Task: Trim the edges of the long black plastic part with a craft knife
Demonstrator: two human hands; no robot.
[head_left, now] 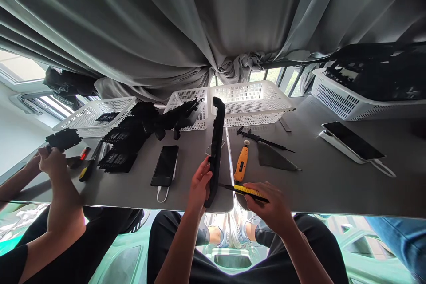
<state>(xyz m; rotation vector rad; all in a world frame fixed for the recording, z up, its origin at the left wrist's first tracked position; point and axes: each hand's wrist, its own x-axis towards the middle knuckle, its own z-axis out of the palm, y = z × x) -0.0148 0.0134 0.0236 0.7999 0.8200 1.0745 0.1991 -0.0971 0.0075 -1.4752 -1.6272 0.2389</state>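
My left hand (200, 182) is closed around the lower part of a long black plastic part (217, 137), held roughly upright over the table's front edge. A yellow and black utility knife (250, 191) lies in the grip of my right hand (271, 204). Its blade points left, close to the lower part of the black piece; whether it touches cannot be made out. Just beyond the knife, an orange handheld tool (241, 164) with a round white tip rests on the table. A black caliper (262, 138) and a dark triangular piece (277, 157) lie to its right.
White baskets (251, 120) line the back, one at right (336, 97) heaped with black parts. Black parts (123, 142) are stacked at left. Phones lie left (164, 165) and right (354, 140) on the grey table (319, 182). A co-worker's hands (53, 159) hold a black piece at far left.
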